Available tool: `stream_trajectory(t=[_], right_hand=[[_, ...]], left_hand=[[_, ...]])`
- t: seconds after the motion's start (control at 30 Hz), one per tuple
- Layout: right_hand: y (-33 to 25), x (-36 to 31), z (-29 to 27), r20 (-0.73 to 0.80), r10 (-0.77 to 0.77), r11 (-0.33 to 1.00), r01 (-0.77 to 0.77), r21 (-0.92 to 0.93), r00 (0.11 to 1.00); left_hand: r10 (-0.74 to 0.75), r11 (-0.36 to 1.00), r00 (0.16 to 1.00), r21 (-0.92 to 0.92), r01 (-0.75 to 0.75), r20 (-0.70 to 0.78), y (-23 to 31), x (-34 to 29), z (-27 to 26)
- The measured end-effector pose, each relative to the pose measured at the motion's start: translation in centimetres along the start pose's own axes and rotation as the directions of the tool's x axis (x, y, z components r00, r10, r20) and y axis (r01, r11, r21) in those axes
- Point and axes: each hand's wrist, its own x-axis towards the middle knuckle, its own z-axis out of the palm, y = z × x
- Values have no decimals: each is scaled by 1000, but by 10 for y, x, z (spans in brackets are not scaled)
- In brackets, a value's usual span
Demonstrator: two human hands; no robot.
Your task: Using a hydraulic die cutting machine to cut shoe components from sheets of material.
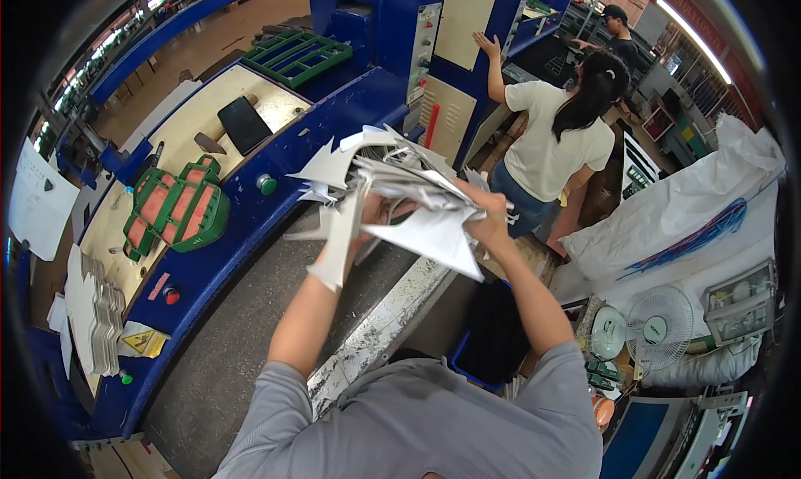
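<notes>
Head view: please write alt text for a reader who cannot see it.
A bundle of jagged pale scraps is held between a mostly hidden left hand and the right hand above a dark surface. A green form with pinkish inserts lies at left on a blue machine; a white-shirted person stands beyond.

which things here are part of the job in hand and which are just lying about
Likely part of the job:
bundle of white scraps, held in the left hand and right hand
worn grey bed beneath them

Seemingly just lying about:
black flat device
white fan
blue and red cords
white sack
</notes>
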Motion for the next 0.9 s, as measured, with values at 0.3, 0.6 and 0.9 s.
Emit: stream_trajectory(t=[0.3,0.6,0.9], right_hand=[[-29,77,-54,137,97,995,-94,-34,986],[-74,78,-34,200,180,984,-177,-32,963],[-75,63,-31,434,220,946,-300,124,874]], left_hand=[[-194,896,981,405,181,-10,73,-37,81],[340,451,938,887,-98,-69,98,-73,118],[666,-36,743,997,-65,73,71,-59,115]])
